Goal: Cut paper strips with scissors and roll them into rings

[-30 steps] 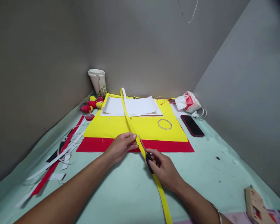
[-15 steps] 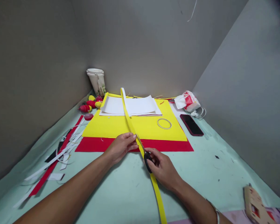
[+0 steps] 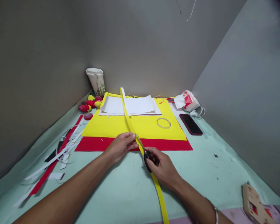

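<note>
Pinched between the thumb and fingers of my left hand (image 3: pixel 122 147) is a long yellow paper strip (image 3: pixel 160 196). One end of it loops up over the white sheets, and the other runs down past the table's near side. My right hand (image 3: pixel 162 166) grips black-handled scissors (image 3: pixel 147 162), whose blades lie along the strip close to my left fingertips. Small ridges or cuts show along the strip there. Beyond my hands lie a yellow sheet (image 3: pixel 144 129), a red sheet (image 3: pixel 91 145) beneath it, and white paper (image 3: pixel 140 105) on top.
At left are red, white and black strips (image 3: pixel 46 172), small red-and-yellow rolled pieces (image 3: pixel 84 108) and a lidded cup (image 3: pixel 95 81). A ring (image 3: pixel 163 123) rests on the yellow sheet. To the right are a phone (image 3: pixel 190 124), a tissue pack (image 3: pixel 190 101) and a beige tool (image 3: pixel 253 200).
The strip's near end has swung slightly to the right. Both hands and the scissors keep almost the same place, while the whole view has shifted a little.
</note>
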Tool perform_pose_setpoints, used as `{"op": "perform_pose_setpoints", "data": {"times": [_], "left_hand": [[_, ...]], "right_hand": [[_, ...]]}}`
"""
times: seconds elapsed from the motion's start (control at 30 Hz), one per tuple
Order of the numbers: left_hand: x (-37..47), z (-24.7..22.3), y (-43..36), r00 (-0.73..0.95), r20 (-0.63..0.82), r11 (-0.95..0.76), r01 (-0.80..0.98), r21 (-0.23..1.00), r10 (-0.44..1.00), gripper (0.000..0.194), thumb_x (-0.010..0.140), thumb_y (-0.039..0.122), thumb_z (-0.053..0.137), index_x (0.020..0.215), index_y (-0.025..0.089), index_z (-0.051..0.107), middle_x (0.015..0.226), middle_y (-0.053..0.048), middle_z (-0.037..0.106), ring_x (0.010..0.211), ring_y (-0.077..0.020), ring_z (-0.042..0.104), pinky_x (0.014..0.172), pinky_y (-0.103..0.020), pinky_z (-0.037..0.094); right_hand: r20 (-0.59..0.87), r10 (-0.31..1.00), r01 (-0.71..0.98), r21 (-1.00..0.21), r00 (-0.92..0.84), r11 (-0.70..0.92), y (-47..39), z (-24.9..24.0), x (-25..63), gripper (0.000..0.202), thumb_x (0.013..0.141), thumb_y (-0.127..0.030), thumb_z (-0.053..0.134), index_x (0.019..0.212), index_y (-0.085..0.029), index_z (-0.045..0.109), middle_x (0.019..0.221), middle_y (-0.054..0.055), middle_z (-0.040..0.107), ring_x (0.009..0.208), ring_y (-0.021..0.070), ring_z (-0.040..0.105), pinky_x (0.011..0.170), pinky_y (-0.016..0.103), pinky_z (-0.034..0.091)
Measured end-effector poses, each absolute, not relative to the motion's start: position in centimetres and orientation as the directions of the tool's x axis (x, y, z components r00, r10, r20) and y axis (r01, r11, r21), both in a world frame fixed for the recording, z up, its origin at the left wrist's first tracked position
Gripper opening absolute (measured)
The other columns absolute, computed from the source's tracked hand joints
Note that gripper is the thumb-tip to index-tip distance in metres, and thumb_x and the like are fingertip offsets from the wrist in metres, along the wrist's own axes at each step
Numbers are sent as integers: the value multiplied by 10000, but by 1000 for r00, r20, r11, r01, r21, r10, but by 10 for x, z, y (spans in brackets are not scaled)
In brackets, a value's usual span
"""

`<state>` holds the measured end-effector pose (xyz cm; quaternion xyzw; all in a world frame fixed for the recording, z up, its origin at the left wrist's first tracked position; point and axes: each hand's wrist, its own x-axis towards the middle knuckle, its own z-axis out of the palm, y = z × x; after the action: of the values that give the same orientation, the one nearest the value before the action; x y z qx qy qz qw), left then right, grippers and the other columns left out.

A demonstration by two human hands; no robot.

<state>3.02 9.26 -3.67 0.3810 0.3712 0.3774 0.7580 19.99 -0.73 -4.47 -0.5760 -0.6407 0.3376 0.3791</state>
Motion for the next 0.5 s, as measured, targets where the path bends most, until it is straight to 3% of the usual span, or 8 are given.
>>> {"op": "perform_pose_setpoints", "data": {"times": [0.5], "left_hand": [[29,-40,93,458,-260,417,-286,863,850,89,841,159,631,783,92,630,759,-41,628,618,-71,602,661,-183,547]], "right_hand": [[128,989,497,-855,-71,146,-6,-47,200,372,792,-164,539,1157,-197,602,899,25,665,730,138,581,679,245,466]]}}
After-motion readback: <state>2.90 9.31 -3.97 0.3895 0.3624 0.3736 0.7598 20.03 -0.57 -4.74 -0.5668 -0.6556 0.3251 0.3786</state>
